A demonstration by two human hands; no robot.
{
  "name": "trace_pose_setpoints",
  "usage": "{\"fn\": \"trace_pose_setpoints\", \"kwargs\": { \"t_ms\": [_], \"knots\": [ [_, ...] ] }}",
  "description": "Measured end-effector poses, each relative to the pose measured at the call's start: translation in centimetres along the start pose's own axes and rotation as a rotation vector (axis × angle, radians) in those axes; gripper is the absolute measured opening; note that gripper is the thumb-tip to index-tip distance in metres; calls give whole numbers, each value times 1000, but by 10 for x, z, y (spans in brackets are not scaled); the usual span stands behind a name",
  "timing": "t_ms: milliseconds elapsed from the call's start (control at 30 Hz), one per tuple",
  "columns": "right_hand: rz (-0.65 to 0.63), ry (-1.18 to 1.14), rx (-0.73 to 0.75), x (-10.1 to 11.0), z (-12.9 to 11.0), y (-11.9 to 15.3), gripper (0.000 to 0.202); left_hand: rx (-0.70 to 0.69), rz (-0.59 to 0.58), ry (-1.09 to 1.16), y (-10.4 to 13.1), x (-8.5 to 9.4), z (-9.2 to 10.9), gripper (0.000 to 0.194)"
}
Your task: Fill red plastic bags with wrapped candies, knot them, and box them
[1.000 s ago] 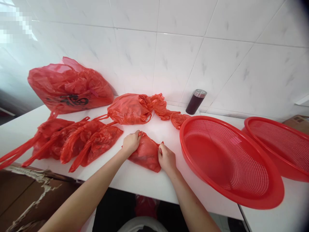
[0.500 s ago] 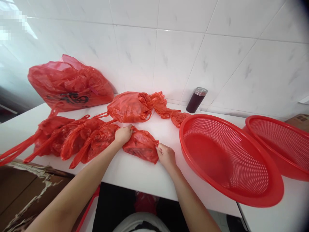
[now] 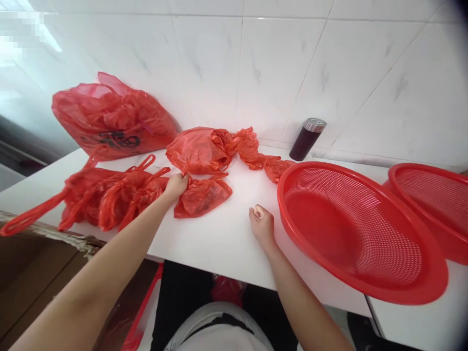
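My left hand [image 3: 177, 185] is closed on the gathered top of a small red plastic bag [image 3: 203, 196], which lies on the white table with its lower end toward the right. Its contents cannot be made out. Apart from the bag, my right hand [image 3: 262, 222] hovers over the table, fingers curled in, with nothing visible in them. Left of my left hand, several filled red bags [image 3: 111, 197] lie in a row, their long handles trailing. Behind it sits a fuller red bag [image 3: 197, 150].
A large red bag with black print [image 3: 117, 117] leans near the tiled wall. Twisted red bags [image 3: 252, 151] lead toward a dark flask [image 3: 307, 139]. Two red perforated baskets [image 3: 321, 229] stand at right. A torn cardboard box [image 3: 40, 282] is below the table's left edge.
My right hand has let go of the small bag's right end and curled shut. My left hand has drawn the bag left, away from the right hand. The camera view has shifted slightly.
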State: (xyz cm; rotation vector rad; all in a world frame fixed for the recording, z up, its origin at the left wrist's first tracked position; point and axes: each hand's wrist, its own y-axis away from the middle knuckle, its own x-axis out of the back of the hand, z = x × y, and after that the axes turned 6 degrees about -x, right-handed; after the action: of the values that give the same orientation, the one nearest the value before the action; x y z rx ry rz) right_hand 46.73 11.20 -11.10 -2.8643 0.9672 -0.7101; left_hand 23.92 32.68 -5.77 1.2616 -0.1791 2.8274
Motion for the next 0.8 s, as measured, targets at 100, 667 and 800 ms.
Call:
{"fn": "trace_pose_setpoints", "kwargs": {
  "t_ms": [100, 667, 800],
  "knots": [
    [-10, -12, -16, -4, -6, 2, 34, -1, -4, 98, 9, -6, 7, 35],
    [-224, 110, 9, -11, -41, -25, 33, -100, -379, 740, 138, -20, 33, 54],
    [-335, -79, 74, -9, -55, -27, 28, -113, -353, 727, 143, -12, 34, 51]
  ]
}}
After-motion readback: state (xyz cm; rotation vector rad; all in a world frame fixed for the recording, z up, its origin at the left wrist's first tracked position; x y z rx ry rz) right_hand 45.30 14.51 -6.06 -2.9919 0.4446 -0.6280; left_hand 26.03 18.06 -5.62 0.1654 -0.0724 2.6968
